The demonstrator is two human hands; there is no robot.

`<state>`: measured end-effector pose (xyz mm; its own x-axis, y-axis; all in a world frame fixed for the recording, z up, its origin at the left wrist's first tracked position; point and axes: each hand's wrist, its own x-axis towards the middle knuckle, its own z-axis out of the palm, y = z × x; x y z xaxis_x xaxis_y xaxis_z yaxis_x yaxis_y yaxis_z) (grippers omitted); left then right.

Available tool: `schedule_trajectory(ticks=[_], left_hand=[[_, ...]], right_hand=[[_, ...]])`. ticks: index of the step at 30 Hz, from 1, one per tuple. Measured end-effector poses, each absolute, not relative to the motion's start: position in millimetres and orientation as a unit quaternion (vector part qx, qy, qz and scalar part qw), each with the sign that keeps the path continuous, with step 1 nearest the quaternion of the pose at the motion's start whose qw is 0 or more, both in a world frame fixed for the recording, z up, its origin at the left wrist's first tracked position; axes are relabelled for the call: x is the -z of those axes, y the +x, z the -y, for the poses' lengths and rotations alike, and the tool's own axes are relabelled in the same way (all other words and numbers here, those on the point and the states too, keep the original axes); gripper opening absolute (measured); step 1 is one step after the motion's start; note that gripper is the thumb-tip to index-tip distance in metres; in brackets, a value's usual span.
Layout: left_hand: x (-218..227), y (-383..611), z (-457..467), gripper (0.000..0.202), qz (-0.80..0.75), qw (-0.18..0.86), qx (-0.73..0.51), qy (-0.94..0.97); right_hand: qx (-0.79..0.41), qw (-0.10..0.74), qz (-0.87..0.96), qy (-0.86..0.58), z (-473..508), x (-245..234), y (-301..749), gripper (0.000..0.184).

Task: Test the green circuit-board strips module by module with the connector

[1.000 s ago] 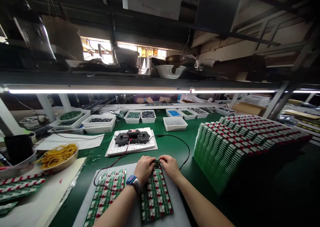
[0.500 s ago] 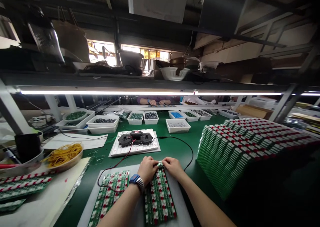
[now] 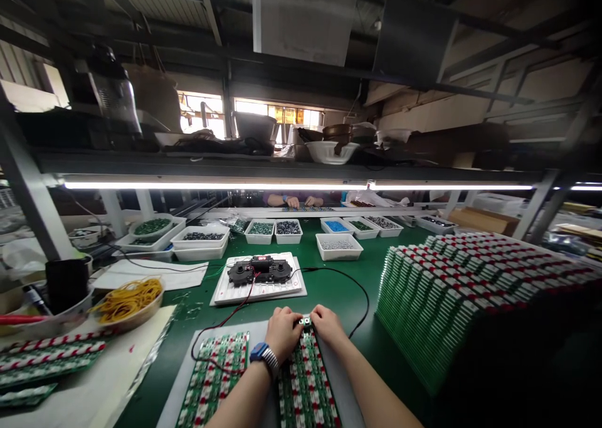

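Circuit panel (image 3: pixel 308 381) at six o'clock: left hand (image 3: pixel 284 331) and right hand (image 3: pixel 329 329) pinch its twelve-o'clock end piece (image 3: pixel 305 321), apparently working it; next move likely calls for even grip

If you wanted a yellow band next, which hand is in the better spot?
Probably the left hand: the bowl of yellow bands is on its side. The right hand is farther away; both are at the circuit board.

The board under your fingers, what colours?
The board is green with red and white parts, clearest in the head view.
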<state>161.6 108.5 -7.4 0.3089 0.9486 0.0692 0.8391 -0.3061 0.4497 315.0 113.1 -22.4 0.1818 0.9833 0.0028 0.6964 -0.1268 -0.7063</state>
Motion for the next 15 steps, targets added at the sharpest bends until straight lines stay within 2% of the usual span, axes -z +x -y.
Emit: schedule_trajectory(ticks=[15], left_hand=[[3.1, 161.8, -104.5, 0.029, -0.560, 0.159, -0.154, 0.798]], right_hand=[[-0.241, 0.296, 0.587, -0.714, -118.6, 23.7, 315.3, 0.021]])
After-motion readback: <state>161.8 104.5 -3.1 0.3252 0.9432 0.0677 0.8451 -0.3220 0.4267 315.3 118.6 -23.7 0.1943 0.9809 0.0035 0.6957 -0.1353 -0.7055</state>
